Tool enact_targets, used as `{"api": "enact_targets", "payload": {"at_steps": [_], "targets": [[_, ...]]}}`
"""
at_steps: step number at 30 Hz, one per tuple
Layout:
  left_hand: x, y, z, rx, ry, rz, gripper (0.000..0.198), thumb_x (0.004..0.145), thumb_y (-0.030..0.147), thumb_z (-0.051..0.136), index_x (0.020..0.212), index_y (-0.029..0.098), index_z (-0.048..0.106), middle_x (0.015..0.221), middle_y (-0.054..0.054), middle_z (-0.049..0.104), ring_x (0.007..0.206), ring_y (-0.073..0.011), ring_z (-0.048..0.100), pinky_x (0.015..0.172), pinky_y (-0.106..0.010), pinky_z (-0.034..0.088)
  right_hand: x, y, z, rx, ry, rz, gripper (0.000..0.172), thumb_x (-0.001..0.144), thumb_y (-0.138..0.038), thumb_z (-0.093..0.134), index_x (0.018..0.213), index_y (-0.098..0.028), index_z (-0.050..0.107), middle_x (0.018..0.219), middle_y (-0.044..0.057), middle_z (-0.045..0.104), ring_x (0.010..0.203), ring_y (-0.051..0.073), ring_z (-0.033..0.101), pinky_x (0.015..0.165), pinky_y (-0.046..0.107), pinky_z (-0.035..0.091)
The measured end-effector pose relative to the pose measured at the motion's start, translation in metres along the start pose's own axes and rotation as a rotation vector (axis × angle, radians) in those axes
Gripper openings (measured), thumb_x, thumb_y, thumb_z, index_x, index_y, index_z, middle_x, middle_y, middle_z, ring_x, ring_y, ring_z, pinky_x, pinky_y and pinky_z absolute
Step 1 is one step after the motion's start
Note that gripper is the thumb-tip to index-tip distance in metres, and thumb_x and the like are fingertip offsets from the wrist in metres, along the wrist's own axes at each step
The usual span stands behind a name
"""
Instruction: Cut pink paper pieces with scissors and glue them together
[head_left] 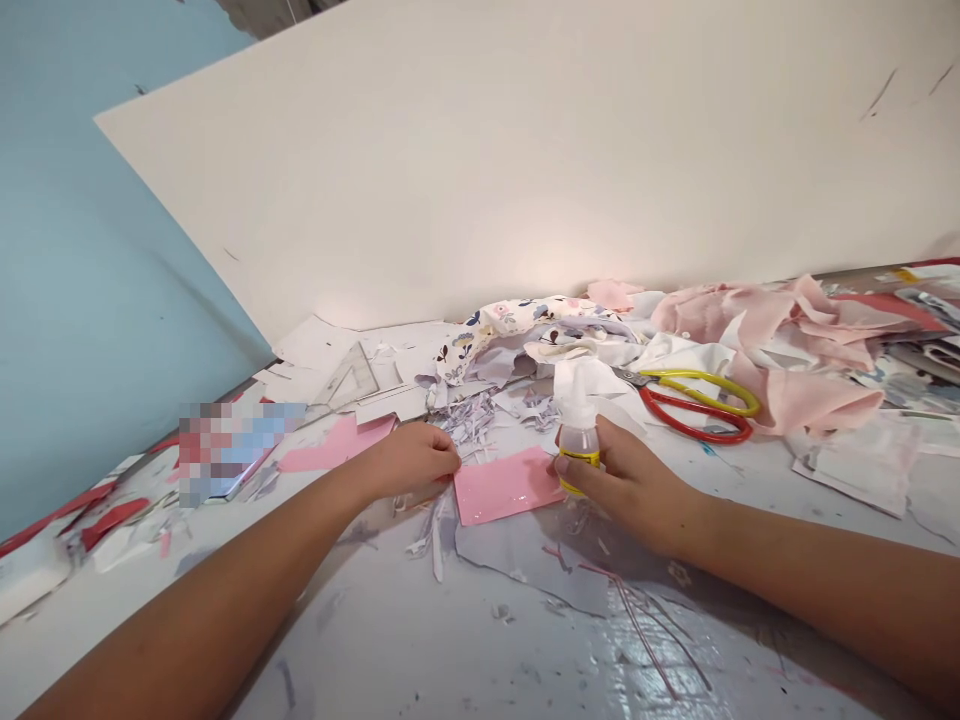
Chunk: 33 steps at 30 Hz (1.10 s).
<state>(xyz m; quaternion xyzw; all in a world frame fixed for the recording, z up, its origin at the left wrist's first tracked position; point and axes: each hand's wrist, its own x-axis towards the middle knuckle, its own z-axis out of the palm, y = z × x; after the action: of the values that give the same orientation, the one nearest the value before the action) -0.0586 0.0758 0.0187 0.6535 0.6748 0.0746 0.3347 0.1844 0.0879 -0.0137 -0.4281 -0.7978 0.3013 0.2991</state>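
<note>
A pink paper rectangle lies between my hands, with small shiny spots on its surface. My left hand is closed at the paper's upper left corner, its fingertips pressed together there. In my right hand is a small clear glue bottle with a yellow label and a white nozzle pointing up, held upright at the paper's right edge. Another pink paper piece rests behind my left wrist.
Scissors with yellow and red handles lie behind my right hand. Pink fabric, flowered cloth and paper shreds are heaped along the white board. A triangle ruler lies at back left. Thin pink strips lie in front.
</note>
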Motion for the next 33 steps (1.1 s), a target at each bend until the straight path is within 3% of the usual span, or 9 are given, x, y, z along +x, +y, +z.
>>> {"api": "enact_targets", "payload": {"at_steps": [4, 8, 15, 17, 19, 22, 28, 30, 33], "targets": [[-0.001, 0.0, 0.0, -0.068, -0.037, 0.009, 0.022, 0.064, 0.036, 0.046, 0.051, 0.019, 0.051, 0.047, 0.001, 0.049, 0.043, -0.0106, 0.039, 0.045, -0.023, 0.029, -0.001, 0.001, 0.001, -0.016, -0.04, 0.007, 0.025, 0.078, -0.042, 0.042, 0.068, -0.019, 0.042, 0.063, -0.001, 0.047, 0.059, 0.014, 0.046, 0.051, 0.028, 0.038], [0.001, -0.006, 0.001, -0.112, -0.068, 0.006, 0.023, 0.065, 0.036, 0.045, 0.049, 0.019, 0.047, 0.042, 0.002, 0.044, 0.039, -0.0095, 0.033, 0.043, -0.024, 0.027, -0.001, 0.0, -0.001, 0.058, -0.145, -0.095, 0.017, 0.077, -0.035, 0.044, 0.071, -0.019, 0.045, 0.066, 0.0, 0.051, 0.061, 0.015, 0.047, 0.053, 0.028, 0.039], [0.002, -0.017, -0.003, -0.111, 0.002, 0.002, 0.02, 0.064, 0.035, 0.046, 0.053, 0.019, 0.05, 0.045, 0.002, 0.046, 0.042, -0.0102, 0.038, 0.043, -0.023, 0.027, 0.0, -0.008, -0.01, 0.134, -0.286, -0.285, 0.003, 0.068, -0.019, 0.048, 0.068, -0.02, 0.045, 0.067, -0.002, 0.049, 0.058, 0.012, 0.045, 0.052, 0.025, 0.038], [0.0, -0.018, -0.004, -0.135, -0.001, 0.014, 0.02, 0.065, 0.035, 0.045, 0.054, 0.019, 0.051, 0.048, 0.002, 0.049, 0.045, -0.0108, 0.041, 0.046, -0.023, 0.03, 0.002, -0.009, -0.012, 0.081, -0.221, -0.246, 0.008, 0.065, -0.014, 0.047, 0.068, -0.021, 0.043, 0.066, -0.003, 0.048, 0.058, 0.013, 0.045, 0.051, 0.024, 0.038], [-0.002, -0.019, -0.005, -0.155, 0.007, 0.026, 0.02, 0.066, 0.036, 0.044, 0.056, 0.02, 0.052, 0.05, 0.002, 0.052, 0.048, -0.0113, 0.044, 0.048, -0.023, 0.033, 0.005, -0.007, -0.013, 0.034, -0.105, -0.118, 0.011, 0.066, -0.015, 0.047, 0.071, -0.022, 0.04, 0.062, -0.004, 0.045, 0.054, 0.012, 0.043, 0.047, 0.024, 0.036], [-0.006, -0.02, -0.002, -0.171, 0.084, 0.047, 0.021, 0.068, 0.037, 0.043, 0.06, 0.02, 0.053, 0.051, 0.003, 0.053, 0.05, -0.0115, 0.045, 0.05, -0.022, 0.035, 0.012, -0.001, -0.016, 0.058, 0.057, 0.022, 0.023, 0.067, -0.021, 0.052, 0.085, -0.024, 0.038, 0.067, -0.004, 0.046, 0.05, 0.011, 0.042, 0.042, 0.023, 0.035], [-0.01, -0.025, 0.006, -0.218, 0.175, 0.037, 0.022, 0.071, 0.037, 0.042, 0.066, 0.019, 0.052, 0.052, 0.002, 0.053, 0.047, -0.0102, 0.043, 0.047, -0.021, 0.034, 0.027, -0.002, -0.035, 0.166, 0.088, 0.106, 0.034, 0.06, -0.035, 0.067, 0.087, -0.023, 0.051, 0.068, -0.003, 0.051, 0.057, 0.012, 0.048, 0.046, 0.023, 0.035], [-0.009, -0.026, 0.008, -0.226, 0.189, 0.017, 0.022, 0.07, 0.038, 0.043, 0.066, 0.018, 0.052, 0.051, 0.001, 0.053, 0.046, -0.01, 0.043, 0.045, -0.021, 0.033, 0.029, -0.007, -0.043, 0.223, 0.151, 0.157, 0.038, 0.057, -0.037, 0.07, 0.089, -0.024, 0.056, 0.07, -0.003, 0.051, 0.058, 0.012, 0.049, 0.047, 0.023, 0.035], [-0.006, -0.027, 0.01, -0.246, 0.213, -0.01, 0.023, 0.068, 0.038, 0.044, 0.063, 0.017, 0.052, 0.048, 0.001, 0.051, 0.045, -0.0102, 0.043, 0.042, -0.02, 0.031, 0.033, -0.013, -0.051, 0.48, 0.206, 0.14, 0.039, 0.052, -0.03, 0.074, 0.088, -0.025, 0.059, 0.075, -0.003, 0.054, 0.064, 0.011, 0.051, 0.052, 0.024, 0.039]]}}
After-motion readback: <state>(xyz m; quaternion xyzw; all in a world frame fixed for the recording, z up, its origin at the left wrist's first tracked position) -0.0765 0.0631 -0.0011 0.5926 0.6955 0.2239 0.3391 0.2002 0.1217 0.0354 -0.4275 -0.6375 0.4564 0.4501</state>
